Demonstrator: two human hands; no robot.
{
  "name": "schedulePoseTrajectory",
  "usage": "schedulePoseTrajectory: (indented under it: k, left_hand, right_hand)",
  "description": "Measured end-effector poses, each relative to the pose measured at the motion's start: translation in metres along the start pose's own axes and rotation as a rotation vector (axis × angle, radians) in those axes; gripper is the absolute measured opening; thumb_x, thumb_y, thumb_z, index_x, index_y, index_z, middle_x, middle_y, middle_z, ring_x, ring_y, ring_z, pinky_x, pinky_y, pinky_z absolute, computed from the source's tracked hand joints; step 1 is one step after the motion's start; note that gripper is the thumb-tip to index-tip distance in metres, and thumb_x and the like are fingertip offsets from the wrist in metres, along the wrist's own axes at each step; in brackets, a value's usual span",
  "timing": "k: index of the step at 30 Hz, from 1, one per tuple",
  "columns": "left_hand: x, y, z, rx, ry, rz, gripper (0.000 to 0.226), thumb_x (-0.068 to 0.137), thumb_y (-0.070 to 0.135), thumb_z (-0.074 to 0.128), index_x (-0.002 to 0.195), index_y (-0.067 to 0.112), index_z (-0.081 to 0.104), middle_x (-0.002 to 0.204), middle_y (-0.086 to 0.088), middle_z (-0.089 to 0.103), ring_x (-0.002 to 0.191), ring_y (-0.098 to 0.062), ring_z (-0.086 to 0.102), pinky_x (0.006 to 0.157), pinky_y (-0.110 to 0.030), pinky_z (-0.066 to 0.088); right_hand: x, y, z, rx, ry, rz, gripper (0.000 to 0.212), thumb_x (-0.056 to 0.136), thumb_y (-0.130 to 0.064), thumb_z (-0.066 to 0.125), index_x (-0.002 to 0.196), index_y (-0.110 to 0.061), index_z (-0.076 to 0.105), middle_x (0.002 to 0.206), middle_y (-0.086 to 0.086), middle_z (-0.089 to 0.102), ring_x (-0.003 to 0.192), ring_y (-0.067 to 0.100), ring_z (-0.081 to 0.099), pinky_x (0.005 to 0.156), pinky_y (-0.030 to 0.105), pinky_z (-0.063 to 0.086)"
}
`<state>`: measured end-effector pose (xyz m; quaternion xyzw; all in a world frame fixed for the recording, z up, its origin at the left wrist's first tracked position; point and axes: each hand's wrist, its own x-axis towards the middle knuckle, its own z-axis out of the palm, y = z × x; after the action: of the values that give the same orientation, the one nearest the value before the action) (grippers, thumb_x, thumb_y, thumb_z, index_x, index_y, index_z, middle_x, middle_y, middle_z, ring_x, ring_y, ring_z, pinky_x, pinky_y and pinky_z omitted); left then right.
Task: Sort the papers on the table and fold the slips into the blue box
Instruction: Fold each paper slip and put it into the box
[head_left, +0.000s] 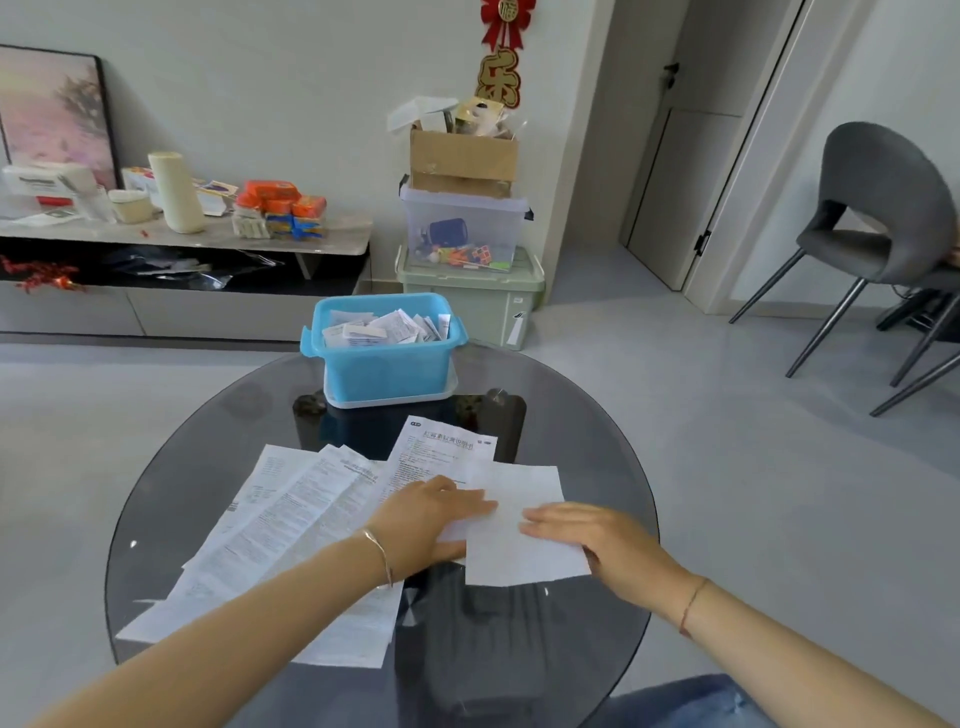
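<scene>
Head view: left hand (436, 519) and right hand (587, 535) lie flat on white slip (511, 558).

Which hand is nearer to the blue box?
Left. The left hand lies on the papers, almost straight before the blue box; the right hand lies farther off to the right.

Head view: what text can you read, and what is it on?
"乐": gold character on the wall ornament.
Heading of the top leaflet: Chinese, too blurred to read.
Print on the other leaflets and the slips in the blue box: too small.
</scene>
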<state>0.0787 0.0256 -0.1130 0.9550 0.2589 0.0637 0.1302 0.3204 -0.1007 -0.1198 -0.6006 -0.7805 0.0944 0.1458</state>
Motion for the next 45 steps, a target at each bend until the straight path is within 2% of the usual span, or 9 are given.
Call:
schedulePoseTrajectory:
  k: [4, 8, 13, 15, 19, 24, 28, 35, 45]
  left_hand:
    - [0.0, -0.003, 0.002, 0.094, -0.004, 0.073, 0.04, 0.092, 0.047, 0.042, 0.125, 0.034, 0.062, 0.132, 0.01, 0.058, 0.113, -0.02, 0.056, 0.092, -0.03, 0.046]
    - [0.003, 0.001, 0.004, -0.073, -0.033, -0.127, 0.056, 0.084, 0.068, 0.037, 0.122, 0.036, 0.063, 0.129, 0.005, 0.058, 0.113, -0.016, 0.051, 0.097, -0.024, 0.039]
    - [0.01, 0.012, 0.001, -0.178, 0.106, -0.318, 0.04, 0.089, 0.054, 0.053, 0.097, 0.019, 0.071, 0.108, -0.002, 0.061, 0.099, -0.014, 0.052, 0.089, -0.024, 0.042]
    - [0.014, 0.015, 0.001, -0.156, 0.127, -0.37, 0.044, 0.088, 0.057, 0.052, 0.114, 0.022, 0.062, 0.118, -0.001, 0.058, 0.106, -0.015, 0.052, 0.093, -0.025, 0.042]
    - [0.012, 0.028, -0.002, -0.022, 0.111, -0.276, 0.079, 0.091, 0.058, 0.047, 0.152, 0.022, 0.011, 0.155, 0.003, 0.024, 0.14, -0.015, 0.024, 0.115, -0.029, 0.018]
    - [-0.002, 0.041, -0.006, 0.13, -0.092, -0.014, 0.086, 0.081, 0.076, 0.012, 0.148, 0.024, 0.03, 0.156, 0.005, 0.026, 0.144, -0.015, 0.021, 0.117, -0.027, 0.011]
    - [-0.006, 0.039, 0.001, 0.151, -0.153, -0.037, 0.07, 0.093, 0.064, 0.023, 0.151, 0.026, 0.019, 0.159, 0.006, 0.018, 0.145, -0.014, 0.016, 0.117, -0.029, 0.014]
    - [-0.008, 0.042, 0.0, 0.176, -0.157, -0.018, 0.08, 0.084, 0.066, 0.013, 0.152, 0.024, 0.017, 0.159, 0.004, 0.016, 0.145, -0.014, 0.016, 0.117, -0.027, 0.011]
    - [-0.01, 0.043, 0.002, 0.2, -0.19, -0.049, 0.069, 0.096, 0.061, 0.023, 0.153, 0.024, 0.013, 0.16, 0.003, 0.012, 0.146, -0.016, 0.013, 0.117, -0.029, 0.009]
  right_hand:
    - [0.0, -0.002, 0.001, 0.046, -0.078, 0.029, 0.061, 0.086, 0.008, 0.05, 0.13, -0.034, 0.057, 0.136, -0.022, 0.048, 0.121, -0.013, 0.037, 0.103, 0.001, 0.022]
    - [0.003, -0.009, -0.001, 0.397, 0.137, 0.251, 0.02, 0.091, -0.028, 0.063, 0.109, -0.028, 0.072, 0.106, -0.022, 0.068, 0.099, -0.007, 0.061, 0.083, 0.012, 0.047]
    - [0.026, -0.011, 0.002, 0.671, 0.352, 0.493, 0.008, 0.089, -0.021, 0.066, 0.092, -0.026, 0.071, 0.089, -0.015, 0.072, 0.079, 0.003, 0.068, 0.065, 0.014, 0.05]
    - [0.034, -0.008, 0.004, 0.67, 0.347, 0.547, 0.007, 0.086, -0.019, 0.07, 0.089, -0.025, 0.071, 0.086, -0.011, 0.073, 0.079, 0.012, 0.07, 0.07, 0.026, 0.055]
    - [0.043, -0.003, 0.009, 0.587, 0.32, 0.632, 0.007, 0.082, -0.02, 0.074, 0.087, -0.016, 0.073, 0.081, -0.002, 0.073, 0.073, 0.022, 0.067, 0.067, 0.035, 0.054]
    - [0.048, 0.0, 0.009, 0.526, 0.313, 0.65, 0.012, 0.082, -0.018, 0.074, 0.088, -0.008, 0.074, 0.077, -0.004, 0.07, 0.061, 0.008, 0.06, 0.052, 0.017, 0.043]
    - [0.048, 0.0, 0.012, 0.523, 0.307, 0.666, 0.012, 0.083, -0.018, 0.072, 0.091, -0.01, 0.073, 0.079, -0.005, 0.069, 0.062, 0.006, 0.061, 0.051, 0.015, 0.043]
    - [0.05, 0.002, 0.013, 0.492, 0.313, 0.668, 0.012, 0.083, -0.024, 0.072, 0.09, -0.014, 0.072, 0.085, -0.001, 0.073, 0.074, 0.019, 0.067, 0.062, 0.032, 0.052]
    - [0.052, 0.001, 0.016, 0.471, 0.33, 0.676, 0.011, 0.083, -0.025, 0.072, 0.078, -0.016, 0.069, 0.074, -0.007, 0.068, 0.061, 0.011, 0.059, 0.059, 0.032, 0.049]
